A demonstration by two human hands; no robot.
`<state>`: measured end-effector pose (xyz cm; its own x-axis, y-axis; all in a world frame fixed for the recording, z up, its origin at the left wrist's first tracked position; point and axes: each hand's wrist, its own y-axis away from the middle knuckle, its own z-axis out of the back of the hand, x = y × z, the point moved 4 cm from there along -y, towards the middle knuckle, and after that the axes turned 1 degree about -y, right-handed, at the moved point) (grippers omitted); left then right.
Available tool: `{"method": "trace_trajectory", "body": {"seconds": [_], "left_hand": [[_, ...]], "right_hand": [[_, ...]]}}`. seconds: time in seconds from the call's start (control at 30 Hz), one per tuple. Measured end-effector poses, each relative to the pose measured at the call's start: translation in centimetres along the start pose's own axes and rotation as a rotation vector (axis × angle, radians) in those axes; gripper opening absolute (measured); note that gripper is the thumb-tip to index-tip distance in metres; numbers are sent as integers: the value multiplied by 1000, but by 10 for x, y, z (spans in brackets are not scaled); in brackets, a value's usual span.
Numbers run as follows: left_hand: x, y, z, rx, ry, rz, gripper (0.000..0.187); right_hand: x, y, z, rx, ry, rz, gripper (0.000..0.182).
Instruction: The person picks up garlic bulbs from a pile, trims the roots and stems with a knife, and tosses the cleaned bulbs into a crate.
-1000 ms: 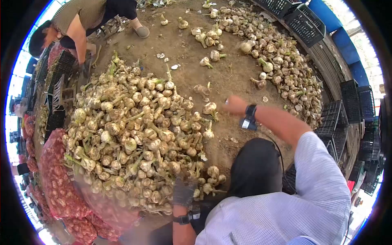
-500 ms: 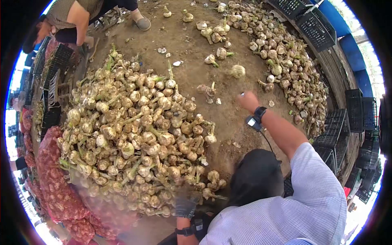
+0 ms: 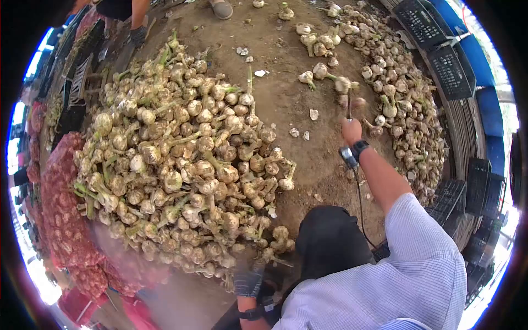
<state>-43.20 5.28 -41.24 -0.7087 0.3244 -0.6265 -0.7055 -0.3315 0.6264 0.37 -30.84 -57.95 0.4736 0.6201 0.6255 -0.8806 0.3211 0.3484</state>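
My right hand (image 3: 352,131), bare and closed in a fist, is over the bare soil at right of centre. A narrow dark tool (image 3: 350,108) points up from it, its end beside a garlic bulb (image 3: 342,84). Blurred bulbs lie on both sides of the tool. My left hand (image 3: 248,279), in a dark glove, is low in the view at the bottom edge of the large garlic heap (image 3: 192,159). Its fingers are smeared by motion, and whether they hold anything is hidden.
A second garlic heap (image 3: 407,104) runs along the right side, beside black crates (image 3: 451,69). Red mesh sacks (image 3: 66,220) stand at the left. Another person's gloved hand (image 3: 138,35) and shoe (image 3: 222,9) show at the top. A cable hangs from my right wrist.
My right hand has moved slightly up and right, and the tool now shows. The scene has shifted in the view, and less of the other person is visible. My left hand remains by the heap.
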Motion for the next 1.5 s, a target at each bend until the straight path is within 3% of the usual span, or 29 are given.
{"method": "trace_trajectory", "body": {"seconds": [0.03, 0.1, 0.17, 0.23, 0.27, 0.33, 0.43, 0.57, 0.7, 0.8, 0.9, 0.93, 1.03, 1.1, 1.2, 1.27, 1.33, 1.4, 1.43, 1.5], "left_hand": [[2, 0, -4, -8, 11, 21, 43], [1, -2, -7, 7, -25, -22, 41], [-5, 1, -8, 2, -66, -38, 40], [-27, 5, -5, -25, -92, -37, 38], [-34, 9, -3, -12, -58, 31, 38], [-49, 18, 2, -36, -152, -13, 37], [-56, 28, 6, -74, -116, 47, 42], [-83, 27, 10, -150, -38, 44, 50], [-79, -5, 5, -250, -138, -214, 51], [-121, -23, 8, -249, 45, -205, 48], [-129, -42, 5, -134, 332, -217, 40], [-122, -44, -2, -98, 558, -177, 41], [-93, -49, -15, 0, 443, -349, 36], [-96, -36, -16, -101, 593, -373, 33], [-108, -16, -3, -40, 1107, -209, 27], [-94, -20, -6, -57, 929, -120, 27], [-99, -24, 1, -63, 703, -162, 28], [-103, -20, 7, -235, 839, -357, 28], [-109, -21, 12, -295, 898, -478, 29], [-117, -4, 30, -284, 630, -451, 32]], "right_hand": [[9, 14, -8, 10, 14, 82, 44], [26, 34, -47, 287, 45, 201, 44], [65, 76, -84, 374, -48, 402, 48], [99, 94, -116, 464, 207, 384, 48], [110, 97, -134, 474, 200, 445, 46], [127, 103, -164, 499, 185, 573, 41], [147, 107, -174, 657, 452, 486, 46], [144, 109, -141, 518, 179, 642, 56], [178, 154, -52, 757, 51, 691, 44], [205, 200, -16, 958, -11, 943, 45], [229, 251, 9, 1222, -84, 950, 43], [240, 265, 15, 1253, -46, 1000, 39], [261, 313, 8, 1337, 64, 1186, 31], [256, 335, -2, 1320, 118, 1325, 30], [254, 352, -3, 1370, 135, 1404, 44], [245, 347, -4, 1295, 215, 1343, 44], [241, 344, -7, 1279, 262, 1179, 38], [248, 351, -5, 1363, 240, 997, 33], [251, 358, -5, 1332, 201, 1102, 31], [248, 356, 5, 1193, 143, 1289, 28]]}}
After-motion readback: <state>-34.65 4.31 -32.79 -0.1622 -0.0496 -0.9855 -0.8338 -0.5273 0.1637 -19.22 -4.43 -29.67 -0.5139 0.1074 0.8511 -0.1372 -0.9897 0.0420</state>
